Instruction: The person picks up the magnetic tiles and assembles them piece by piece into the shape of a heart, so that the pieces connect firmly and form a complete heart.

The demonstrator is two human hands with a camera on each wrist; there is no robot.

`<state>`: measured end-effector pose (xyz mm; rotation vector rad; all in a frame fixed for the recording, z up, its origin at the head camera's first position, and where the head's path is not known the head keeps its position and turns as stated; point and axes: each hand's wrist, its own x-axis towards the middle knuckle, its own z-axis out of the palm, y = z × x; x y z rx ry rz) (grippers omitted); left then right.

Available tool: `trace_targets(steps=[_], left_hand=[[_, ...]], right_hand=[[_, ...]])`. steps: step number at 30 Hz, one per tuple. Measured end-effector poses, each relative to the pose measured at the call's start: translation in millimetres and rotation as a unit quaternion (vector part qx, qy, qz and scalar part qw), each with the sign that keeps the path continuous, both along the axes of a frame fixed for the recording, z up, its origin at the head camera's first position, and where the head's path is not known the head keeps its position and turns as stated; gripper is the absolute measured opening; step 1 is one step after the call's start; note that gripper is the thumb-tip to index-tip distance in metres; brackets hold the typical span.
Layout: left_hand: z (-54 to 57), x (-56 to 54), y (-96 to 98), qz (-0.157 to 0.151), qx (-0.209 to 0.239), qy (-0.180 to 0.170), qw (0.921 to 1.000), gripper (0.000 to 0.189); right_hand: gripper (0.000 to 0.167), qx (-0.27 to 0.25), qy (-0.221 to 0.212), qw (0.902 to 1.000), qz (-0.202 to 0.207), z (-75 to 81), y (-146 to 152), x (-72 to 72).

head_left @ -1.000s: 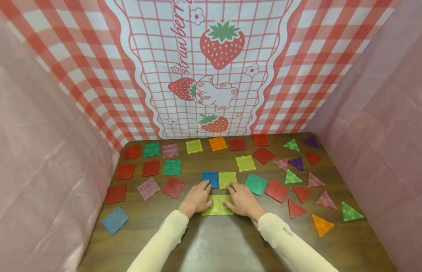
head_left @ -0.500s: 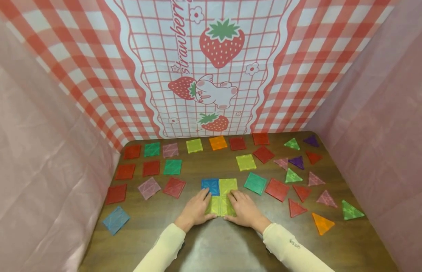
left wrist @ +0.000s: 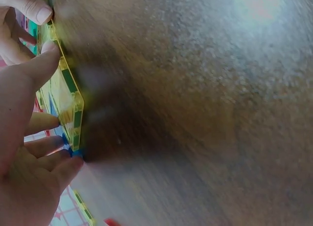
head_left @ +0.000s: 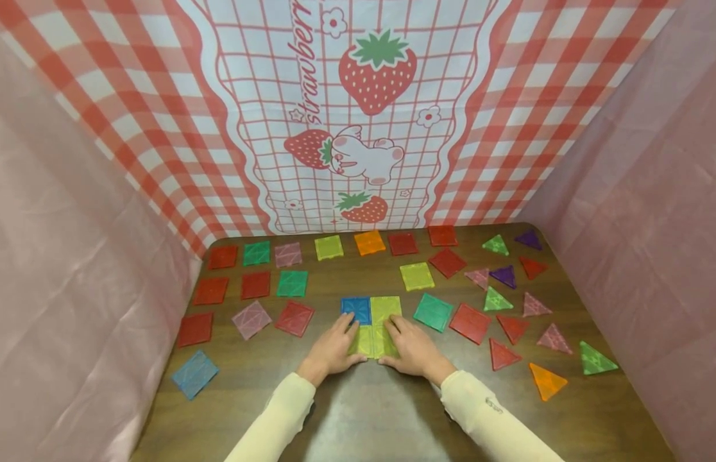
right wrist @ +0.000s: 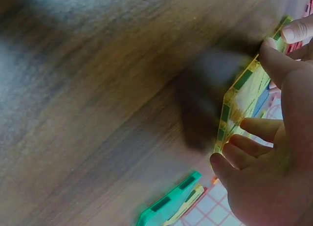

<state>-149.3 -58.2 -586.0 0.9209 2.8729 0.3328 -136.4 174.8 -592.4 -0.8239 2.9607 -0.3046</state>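
In the middle of the table four-square magnetic tiles lie edge to edge as a block: a blue tile [head_left: 355, 309] at far left, a yellow tile [head_left: 387, 307] at far right, and two yellow tiles [head_left: 366, 340] on the near side. My left hand [head_left: 333, 346] holds the block's left part, thumb along the near edge and fingers by the outer side. Mirroring it, my right hand [head_left: 412, 346] grips the right part, thumb on the near edge of a yellow tile [right wrist: 244, 96]. Fingers hide parts of the tiles' outer edges.
Square tiles in several colours lie left and along the back, including a pink tile [head_left: 251, 319] and a blue one [head_left: 195, 374]. To the right are a green square [head_left: 433, 312], a red square [head_left: 470, 323] and several triangles [head_left: 547, 380]. A checked cloth [head_left: 369, 141] hangs behind.
The blue and yellow far tiles came toward the near yellow pair, closing the gap between them. The joined block then slid slightly away from the person, with both hands on it.
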Motion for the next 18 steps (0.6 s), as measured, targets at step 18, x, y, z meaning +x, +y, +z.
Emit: trace_targets(steps=[18], left_hand=[[14.0,-19.8,-66.7,0.293,0.014,0.081,0.9527,0.041]], right_hand=[[0.084,-0.009,0.014,0.9997,0.017,2.1,4.8,0.3]])
